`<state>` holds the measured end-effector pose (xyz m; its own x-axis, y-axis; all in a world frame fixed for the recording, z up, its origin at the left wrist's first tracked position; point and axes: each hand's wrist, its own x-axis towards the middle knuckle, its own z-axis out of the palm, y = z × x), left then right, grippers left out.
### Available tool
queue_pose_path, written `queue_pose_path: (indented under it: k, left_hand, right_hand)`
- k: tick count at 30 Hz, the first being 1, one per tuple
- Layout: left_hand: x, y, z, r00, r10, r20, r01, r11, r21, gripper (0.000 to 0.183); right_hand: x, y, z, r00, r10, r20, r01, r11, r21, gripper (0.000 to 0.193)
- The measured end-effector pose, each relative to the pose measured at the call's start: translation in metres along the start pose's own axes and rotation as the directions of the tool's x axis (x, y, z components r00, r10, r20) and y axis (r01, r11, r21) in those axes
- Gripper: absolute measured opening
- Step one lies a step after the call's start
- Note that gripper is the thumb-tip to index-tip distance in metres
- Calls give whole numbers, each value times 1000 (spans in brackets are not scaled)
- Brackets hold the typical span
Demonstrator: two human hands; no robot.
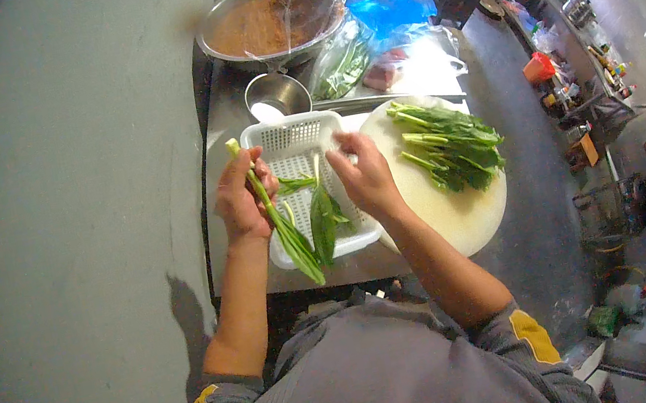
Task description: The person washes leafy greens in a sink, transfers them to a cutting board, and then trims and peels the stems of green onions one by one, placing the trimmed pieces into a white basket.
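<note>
My left hand (244,202) is closed around a long green leafy vegetable stalk (283,225). The pale cut end sticks out above the fingers, and the leaves hang down over a white plastic basket (278,247). Inside the basket lie a few loose leaves (321,217), one with its pale stem toward the far side. At the basket's right edge hovers my right hand (366,174), its fingers loosely curled and the thumb apart from them, with nothing seen between. Just right of that hand, a bunch of leafy greens (454,141) rests on a round cutting board (469,232).
Behind the basket stands a metal pot (296,93) with a white object in it. Farther back is a large film-covered metal bowl (272,26). Bagged greens (344,70) and a blue plastic bag (393,6) lie right of it. A wall (83,199) borders the left; shelves (576,31) line the far right.
</note>
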<state>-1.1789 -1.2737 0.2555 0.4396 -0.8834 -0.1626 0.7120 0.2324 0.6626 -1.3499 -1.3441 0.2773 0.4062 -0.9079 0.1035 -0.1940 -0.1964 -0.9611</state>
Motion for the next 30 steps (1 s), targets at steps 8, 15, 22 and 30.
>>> queue_pose_path:
  k: [8, 15, 22, 30]
  left_hand:
    - [-6, -24, 44, 999, 6, 47, -8, 999, 37, 31]
    - [-14, -17, 49, 947, -108, 303, 83, 992, 94, 29]
    - [-29, -34, 71, 963, -16, 268, -105, 896, 431, 28]
    - [-31, -43, 69, 951, 19, 310, -229, 715, 660, 23]
  right_hand:
    - [-53, -14, -5, 926, 137, 353, -129, 991, -45, 29]
    - [-57, -5, -51, 847, 215, 486, -460, 756, 466, 31]
    - [-55, -16, -66, 963, -48, 266, 83, 989, -122, 20]
    - [-46, -22, -72, 938, -157, 310, 276, 880, -387, 14]
